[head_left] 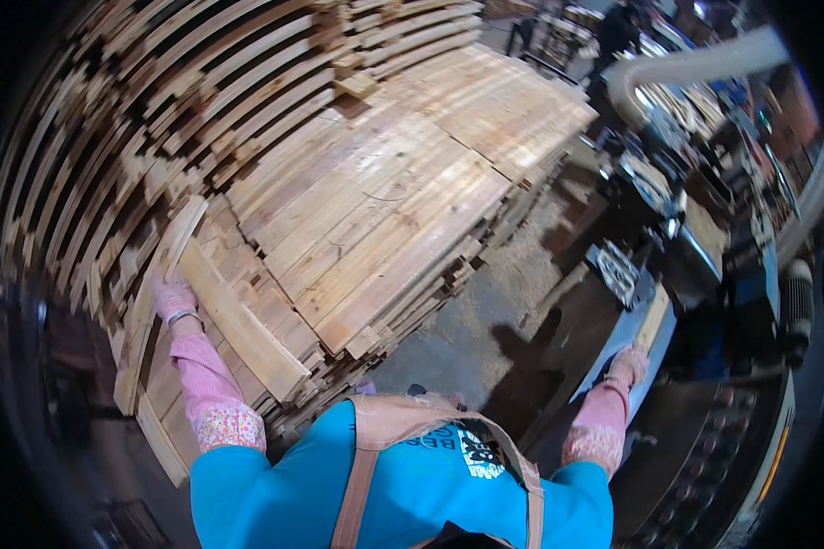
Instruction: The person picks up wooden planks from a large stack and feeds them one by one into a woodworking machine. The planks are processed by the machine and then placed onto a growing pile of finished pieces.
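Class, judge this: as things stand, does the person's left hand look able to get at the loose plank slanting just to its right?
Probably yes: the left hand is right beside that plank, with nothing visible between them, though it already appears to be on another board.

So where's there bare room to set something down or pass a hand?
Set-down room: the mostly bare top of the central board stack, between the piled strips and the sawdust-strewn floor. Hand room: over that floor, between stack and machine. It's crowded around the left hand, among loose boards.
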Motion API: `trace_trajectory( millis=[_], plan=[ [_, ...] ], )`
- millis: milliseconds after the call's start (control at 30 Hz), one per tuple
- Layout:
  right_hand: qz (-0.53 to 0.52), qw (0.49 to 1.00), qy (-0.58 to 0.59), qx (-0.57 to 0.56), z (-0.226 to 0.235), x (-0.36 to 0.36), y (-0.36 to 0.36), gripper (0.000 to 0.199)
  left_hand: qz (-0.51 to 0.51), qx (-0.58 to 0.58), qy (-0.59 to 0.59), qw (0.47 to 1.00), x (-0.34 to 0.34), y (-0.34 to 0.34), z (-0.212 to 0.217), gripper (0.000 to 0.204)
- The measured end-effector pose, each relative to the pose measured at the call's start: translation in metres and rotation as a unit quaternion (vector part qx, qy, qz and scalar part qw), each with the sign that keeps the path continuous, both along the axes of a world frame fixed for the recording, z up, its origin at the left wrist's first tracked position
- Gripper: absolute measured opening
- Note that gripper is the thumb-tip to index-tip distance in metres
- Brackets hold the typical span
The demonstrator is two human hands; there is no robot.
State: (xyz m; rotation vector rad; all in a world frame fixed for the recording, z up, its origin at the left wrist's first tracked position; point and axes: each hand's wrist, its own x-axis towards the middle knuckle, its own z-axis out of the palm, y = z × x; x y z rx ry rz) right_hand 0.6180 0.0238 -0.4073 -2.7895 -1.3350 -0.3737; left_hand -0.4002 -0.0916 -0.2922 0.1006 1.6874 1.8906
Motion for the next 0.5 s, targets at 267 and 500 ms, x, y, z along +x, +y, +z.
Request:
trace_trajectory(
  millis=[267,500],
  plan=[
    [0.267,0.856,0.442,-0.012,0.006,-0.237,-0.008,0.032,0.006,-0.442,0.724,0.53,0.081,-0.051,0.123,0.06],
    [0.595,0.691,0.409,-0.021,0.068,-0.379,0.02,0.033,-0.12,-0.572,0.642,0.496,0.042,-0.047,0.123,0.07]
  ],
)
